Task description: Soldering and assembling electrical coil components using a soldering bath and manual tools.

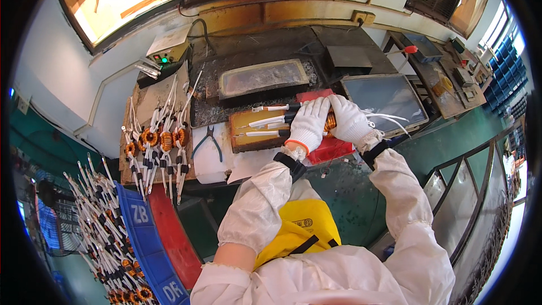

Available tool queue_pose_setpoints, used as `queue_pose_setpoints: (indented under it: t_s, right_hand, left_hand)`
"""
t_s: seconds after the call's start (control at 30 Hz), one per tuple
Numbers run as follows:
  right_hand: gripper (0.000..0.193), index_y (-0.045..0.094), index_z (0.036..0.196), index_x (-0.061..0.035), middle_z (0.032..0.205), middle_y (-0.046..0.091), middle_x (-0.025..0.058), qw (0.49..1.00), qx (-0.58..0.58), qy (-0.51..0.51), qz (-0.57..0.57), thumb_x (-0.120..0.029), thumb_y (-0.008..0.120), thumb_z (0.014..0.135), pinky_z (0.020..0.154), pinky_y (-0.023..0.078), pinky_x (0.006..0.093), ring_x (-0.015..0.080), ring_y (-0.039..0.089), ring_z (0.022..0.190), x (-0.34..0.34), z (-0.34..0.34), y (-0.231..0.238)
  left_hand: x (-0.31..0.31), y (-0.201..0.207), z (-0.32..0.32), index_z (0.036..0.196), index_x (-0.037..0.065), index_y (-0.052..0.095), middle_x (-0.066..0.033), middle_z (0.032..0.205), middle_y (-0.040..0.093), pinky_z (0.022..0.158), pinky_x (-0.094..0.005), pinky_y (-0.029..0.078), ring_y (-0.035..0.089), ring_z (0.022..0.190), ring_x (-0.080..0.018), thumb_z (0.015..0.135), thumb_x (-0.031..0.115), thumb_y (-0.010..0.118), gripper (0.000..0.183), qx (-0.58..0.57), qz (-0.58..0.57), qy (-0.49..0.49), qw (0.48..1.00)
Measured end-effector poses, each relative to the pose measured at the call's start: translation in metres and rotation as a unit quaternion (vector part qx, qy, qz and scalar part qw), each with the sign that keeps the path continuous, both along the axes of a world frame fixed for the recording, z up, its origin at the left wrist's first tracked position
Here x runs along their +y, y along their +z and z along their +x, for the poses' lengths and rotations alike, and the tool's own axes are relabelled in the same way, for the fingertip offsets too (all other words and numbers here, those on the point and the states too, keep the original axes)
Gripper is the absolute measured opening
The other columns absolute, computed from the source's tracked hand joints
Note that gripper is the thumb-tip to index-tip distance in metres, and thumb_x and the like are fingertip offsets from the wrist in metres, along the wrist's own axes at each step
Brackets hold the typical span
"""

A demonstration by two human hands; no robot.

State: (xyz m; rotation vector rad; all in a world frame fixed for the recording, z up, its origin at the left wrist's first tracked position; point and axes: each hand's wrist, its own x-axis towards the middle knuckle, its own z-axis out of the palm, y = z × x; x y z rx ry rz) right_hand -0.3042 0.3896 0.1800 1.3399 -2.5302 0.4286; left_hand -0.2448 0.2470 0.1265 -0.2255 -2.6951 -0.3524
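Note:
Both my hands wear white knitted gloves and meet over a copper-wound toroidal coil (329, 123). My left hand (307, 121) is closed over the coil's left side and its black-sleeved leads. White leads (266, 122) with bare tips stick out to the left, over a yellowish block (240, 136). My right hand (348, 120) closes round the coil's right side, and more white leads (389, 117) come out beyond it. The fingertips are partly hidden. Beneath the hands lies a red piece (332, 150). Blue-handled pliers (208, 143) lie to the left on white paper.
Several finished-looking coils (166, 140) lie on the bench at left, with many more beside a blue bin (148, 243). Behind my hands is a rectangular pot (264, 77) with a greyish surface. A shallow grey tray (387, 99) sits right. A box with a green light (168, 51) stands back left.

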Motion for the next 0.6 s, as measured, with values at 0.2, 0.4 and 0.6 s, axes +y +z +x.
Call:
queue_pose_setpoints:
  t_s: [0.2,0.4,0.6]
  right_hand:
    - [0.067,0.042,0.122,-0.001,0.106,0.055,0.0193,0.999,0.003,-0.036,0.037,-0.013,0.073,0.063,0.084,0.048,0.0413,0.0365,0.057,0.1,-0.002,0.005,0.003]
    - [0.069,0.042,0.123,-0.0001,0.108,0.054,0.02,0.999,-0.001,-0.041,0.033,-0.012,0.073,0.063,0.086,0.048,0.0416,0.0372,0.056,0.102,0.001,0.004,-0.002]
    - [0.073,0.04,0.126,-0.0017,0.117,0.051,0.0208,0.998,-0.029,-0.04,0.046,-0.011,0.073,0.062,0.087,0.047,0.0432,0.0395,0.055,0.103,0.002,0.003,0.004]
  left_hand:
    - [0.001,-0.005,0.018,0.131,0.002,0.041,-0.0184,0.132,0.046,0.11,-0.0415,0.029,0.044,0.123,-0.0328,0.079,0.018,0.055,0.056,0.142,-0.065,0.037,0.987]
    - [-0.009,0.018,0.097,0.113,0.009,0.055,-0.0133,0.113,0.055,0.092,-0.0435,0.043,0.053,0.107,-0.0333,0.068,0.012,0.067,0.047,0.187,0.141,0.005,0.972]
    - [-0.099,0.024,0.105,0.11,0.012,0.057,-0.009,0.105,0.059,0.085,-0.0423,0.045,0.055,0.099,-0.0288,0.081,0.016,0.058,0.029,0.187,0.003,0.185,0.965]
